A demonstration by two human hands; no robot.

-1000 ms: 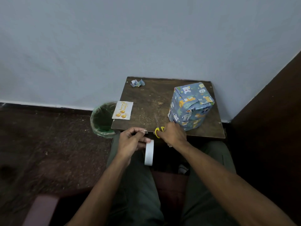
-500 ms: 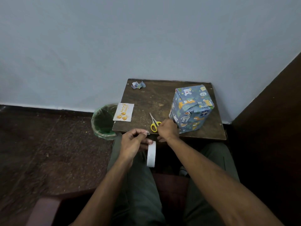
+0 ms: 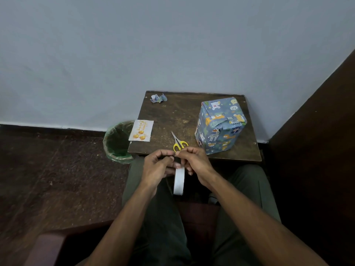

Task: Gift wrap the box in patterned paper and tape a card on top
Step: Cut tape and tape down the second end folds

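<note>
The box [image 3: 221, 125], wrapped in blue animal-print paper, stands on the right half of the small dark wooden table [image 3: 192, 116]. A white card [image 3: 141, 130] with orange ornaments lies over the table's left edge. My left hand [image 3: 155, 167] holds a roll of white tape [image 3: 179, 181] in front of the table, over my lap. My right hand [image 3: 194, 160] pinches the tape's free end at the top of the roll, its fingertips meeting those of my left hand. Yellow-handled scissors [image 3: 178, 142] lie on the table just beyond my hands.
A crumpled scrap of wrapping paper [image 3: 158, 98] lies at the table's far left corner. A green bin [image 3: 117, 143] lined with a bag stands on the floor left of the table. A dark wooden panel [image 3: 317, 131] rises at the right.
My right hand has put the scissors down on the table and come back to the tape roll, where it now pinches the tape next to my left hand.
</note>
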